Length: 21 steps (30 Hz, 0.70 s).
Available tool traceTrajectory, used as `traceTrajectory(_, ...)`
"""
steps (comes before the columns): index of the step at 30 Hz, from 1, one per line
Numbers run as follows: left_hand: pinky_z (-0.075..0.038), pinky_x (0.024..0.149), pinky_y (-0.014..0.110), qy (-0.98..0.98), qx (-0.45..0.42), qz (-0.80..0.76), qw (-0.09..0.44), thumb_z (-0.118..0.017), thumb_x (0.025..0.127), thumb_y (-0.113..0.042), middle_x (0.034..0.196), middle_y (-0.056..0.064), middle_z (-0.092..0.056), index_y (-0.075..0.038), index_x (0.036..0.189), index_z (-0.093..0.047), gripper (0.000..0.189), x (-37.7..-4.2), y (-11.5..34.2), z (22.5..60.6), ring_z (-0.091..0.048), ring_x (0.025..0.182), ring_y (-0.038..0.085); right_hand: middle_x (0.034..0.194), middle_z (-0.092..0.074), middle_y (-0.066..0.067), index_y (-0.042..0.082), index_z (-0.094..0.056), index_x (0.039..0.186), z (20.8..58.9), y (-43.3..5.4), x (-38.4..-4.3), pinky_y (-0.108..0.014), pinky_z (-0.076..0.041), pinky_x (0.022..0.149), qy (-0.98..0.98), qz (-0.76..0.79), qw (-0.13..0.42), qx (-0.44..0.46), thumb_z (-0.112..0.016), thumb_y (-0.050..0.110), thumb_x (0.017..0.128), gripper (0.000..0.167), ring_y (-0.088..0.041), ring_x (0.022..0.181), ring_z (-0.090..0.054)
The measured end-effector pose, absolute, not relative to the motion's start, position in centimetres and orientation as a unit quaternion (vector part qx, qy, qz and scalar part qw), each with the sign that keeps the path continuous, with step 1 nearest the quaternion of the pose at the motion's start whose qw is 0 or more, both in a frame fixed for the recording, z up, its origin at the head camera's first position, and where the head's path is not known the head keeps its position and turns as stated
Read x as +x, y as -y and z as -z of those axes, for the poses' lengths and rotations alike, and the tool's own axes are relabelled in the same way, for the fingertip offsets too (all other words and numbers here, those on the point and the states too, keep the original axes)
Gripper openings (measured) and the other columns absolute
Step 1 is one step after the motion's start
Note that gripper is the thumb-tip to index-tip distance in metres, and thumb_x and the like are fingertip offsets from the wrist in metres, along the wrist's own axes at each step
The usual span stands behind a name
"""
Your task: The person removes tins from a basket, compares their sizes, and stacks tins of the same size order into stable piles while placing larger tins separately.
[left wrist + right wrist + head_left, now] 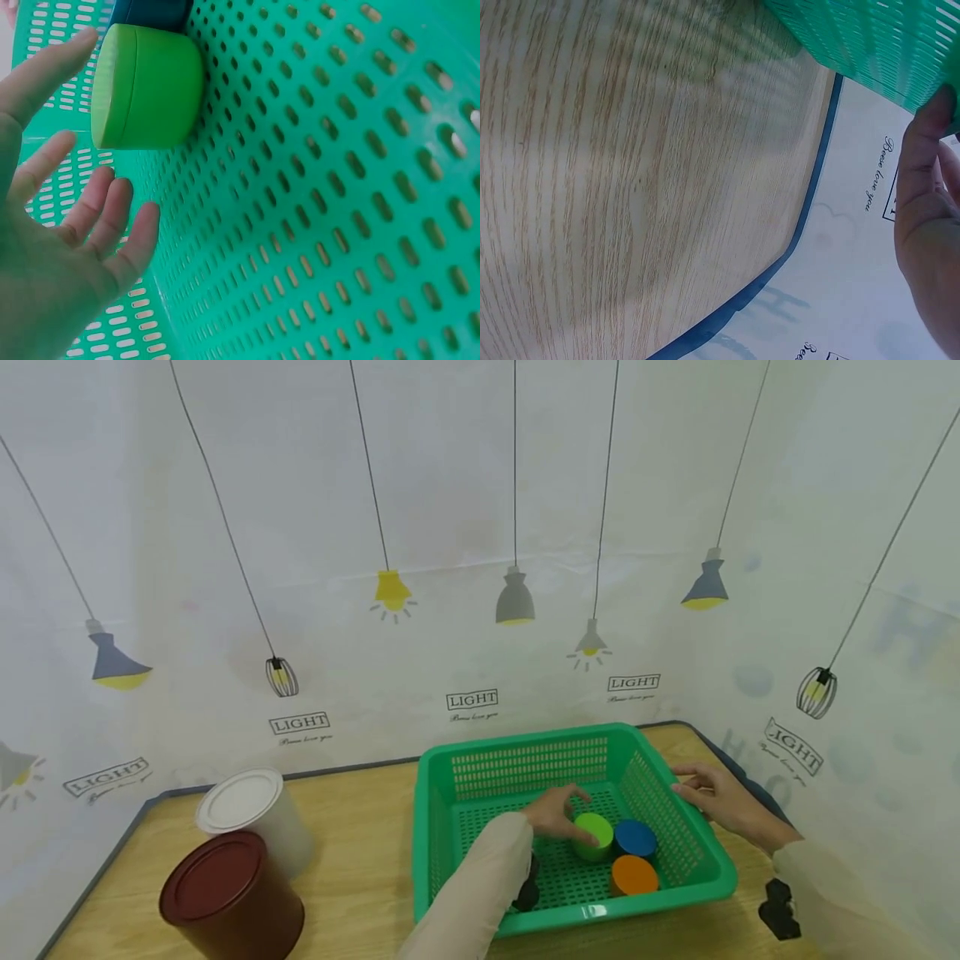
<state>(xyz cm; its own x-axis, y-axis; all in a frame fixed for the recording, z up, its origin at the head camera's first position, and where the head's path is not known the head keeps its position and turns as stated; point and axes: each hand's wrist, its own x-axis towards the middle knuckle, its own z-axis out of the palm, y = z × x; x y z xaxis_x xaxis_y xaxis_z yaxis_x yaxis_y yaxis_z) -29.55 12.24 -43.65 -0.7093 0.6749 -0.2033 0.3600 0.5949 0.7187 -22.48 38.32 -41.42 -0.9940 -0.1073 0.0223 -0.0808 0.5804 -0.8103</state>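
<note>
A green plastic basket (422,827) with perforated sides stands on the table. Inside it, toward the right, are a round lime-green canister (594,835), a blue one (636,838) and an orange one (634,875). My left hand (553,814) reaches into the basket beside the lime-green canister, its fingers spread and holding nothing. In the left wrist view the thumb is close to that canister's lid; whether it touches cannot be told. My right hand (716,797) grips the basket's right rim, thumb against the outer wall in the right wrist view.
Left of the basket, a dark red lidded can (232,893) stands in front of a white lidded can (258,818). Behind the wooden table (360,852) hangs a white wall sheet (450,485) printed with lamps. A dark blue edging borders the tabletop.
</note>
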Motion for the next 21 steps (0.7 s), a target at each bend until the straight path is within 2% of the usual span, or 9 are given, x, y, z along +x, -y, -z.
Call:
traceTrajectory(3, -0.046, 0.075, 0.033, -0.856, 0.313, -0.340, 0.234, -0.076, 0.070, -0.022, 0.120, 0.012, -0.048, -0.016, 0.122, -0.050, 0.059, -29.5, -12.6, 43.5, -0.048, 0.106, 0.023, 0.097, -0.053, -0.017, -0.007, -0.034, 0.129, 41.5, -38.5, -22.5, -0.033, -0.048, 0.061, -0.887, 0.458, 0.013, -0.055, -0.047, 0.027, 0.093, 0.051, -0.021, 0.075, -0.053)
traceTrajectory(8, -0.044, 0.079, 0.029, -0.858, 0.331, -0.317, 0.230, -0.079, 0.067, -0.018, 0.123, 0.006, -0.048, -0.015, 0.120, -0.053, 0.060, -28.9, -13.1, 43.9, -0.046, 0.111, 0.023, 0.095, -0.053, -0.016, -0.007, -0.034, 0.128, 41.8, -38.5, -22.6, -0.033, -0.048, 0.061, -0.885, 0.463, 0.015, -0.055, -0.047, 0.026, 0.093, 0.050, -0.021, 0.074, -0.053)
traceTrajectory(14, -0.045, 0.078, 0.031, -0.859, 0.323, -0.326, 0.226, -0.078, 0.066, -0.012, 0.124, 0.006, -0.048, -0.016, 0.115, -0.058, 0.053, -29.2, -13.0, 43.7, -0.045, 0.113, 0.024, 0.097, -0.053, -0.016, -0.006, -0.034, 0.129, 41.7, -38.5, -22.5, -0.032, -0.048, 0.062, -0.887, 0.460, 0.014, -0.050, -0.048, 0.027, 0.092, 0.051, -0.022, 0.077, -0.054)
traceTrajectory(21, -0.045, 0.074, 0.028, -0.866, 0.326, -0.330, 0.186, -0.079, 0.066, -0.014, 0.124, 0.006, -0.047, -0.018, 0.114, -0.059, 0.052, -30.4, -11.2, 41.1, -0.045, 0.111, 0.024, 0.102, -0.052, -0.017, -0.004, -0.032, 0.131, 41.5, -38.3, -22.4, -0.032, -0.046, 0.064, -0.892, 0.450, 0.025, -0.042, -0.047, 0.031, 0.092, 0.054, -0.021, 0.081, -0.052)
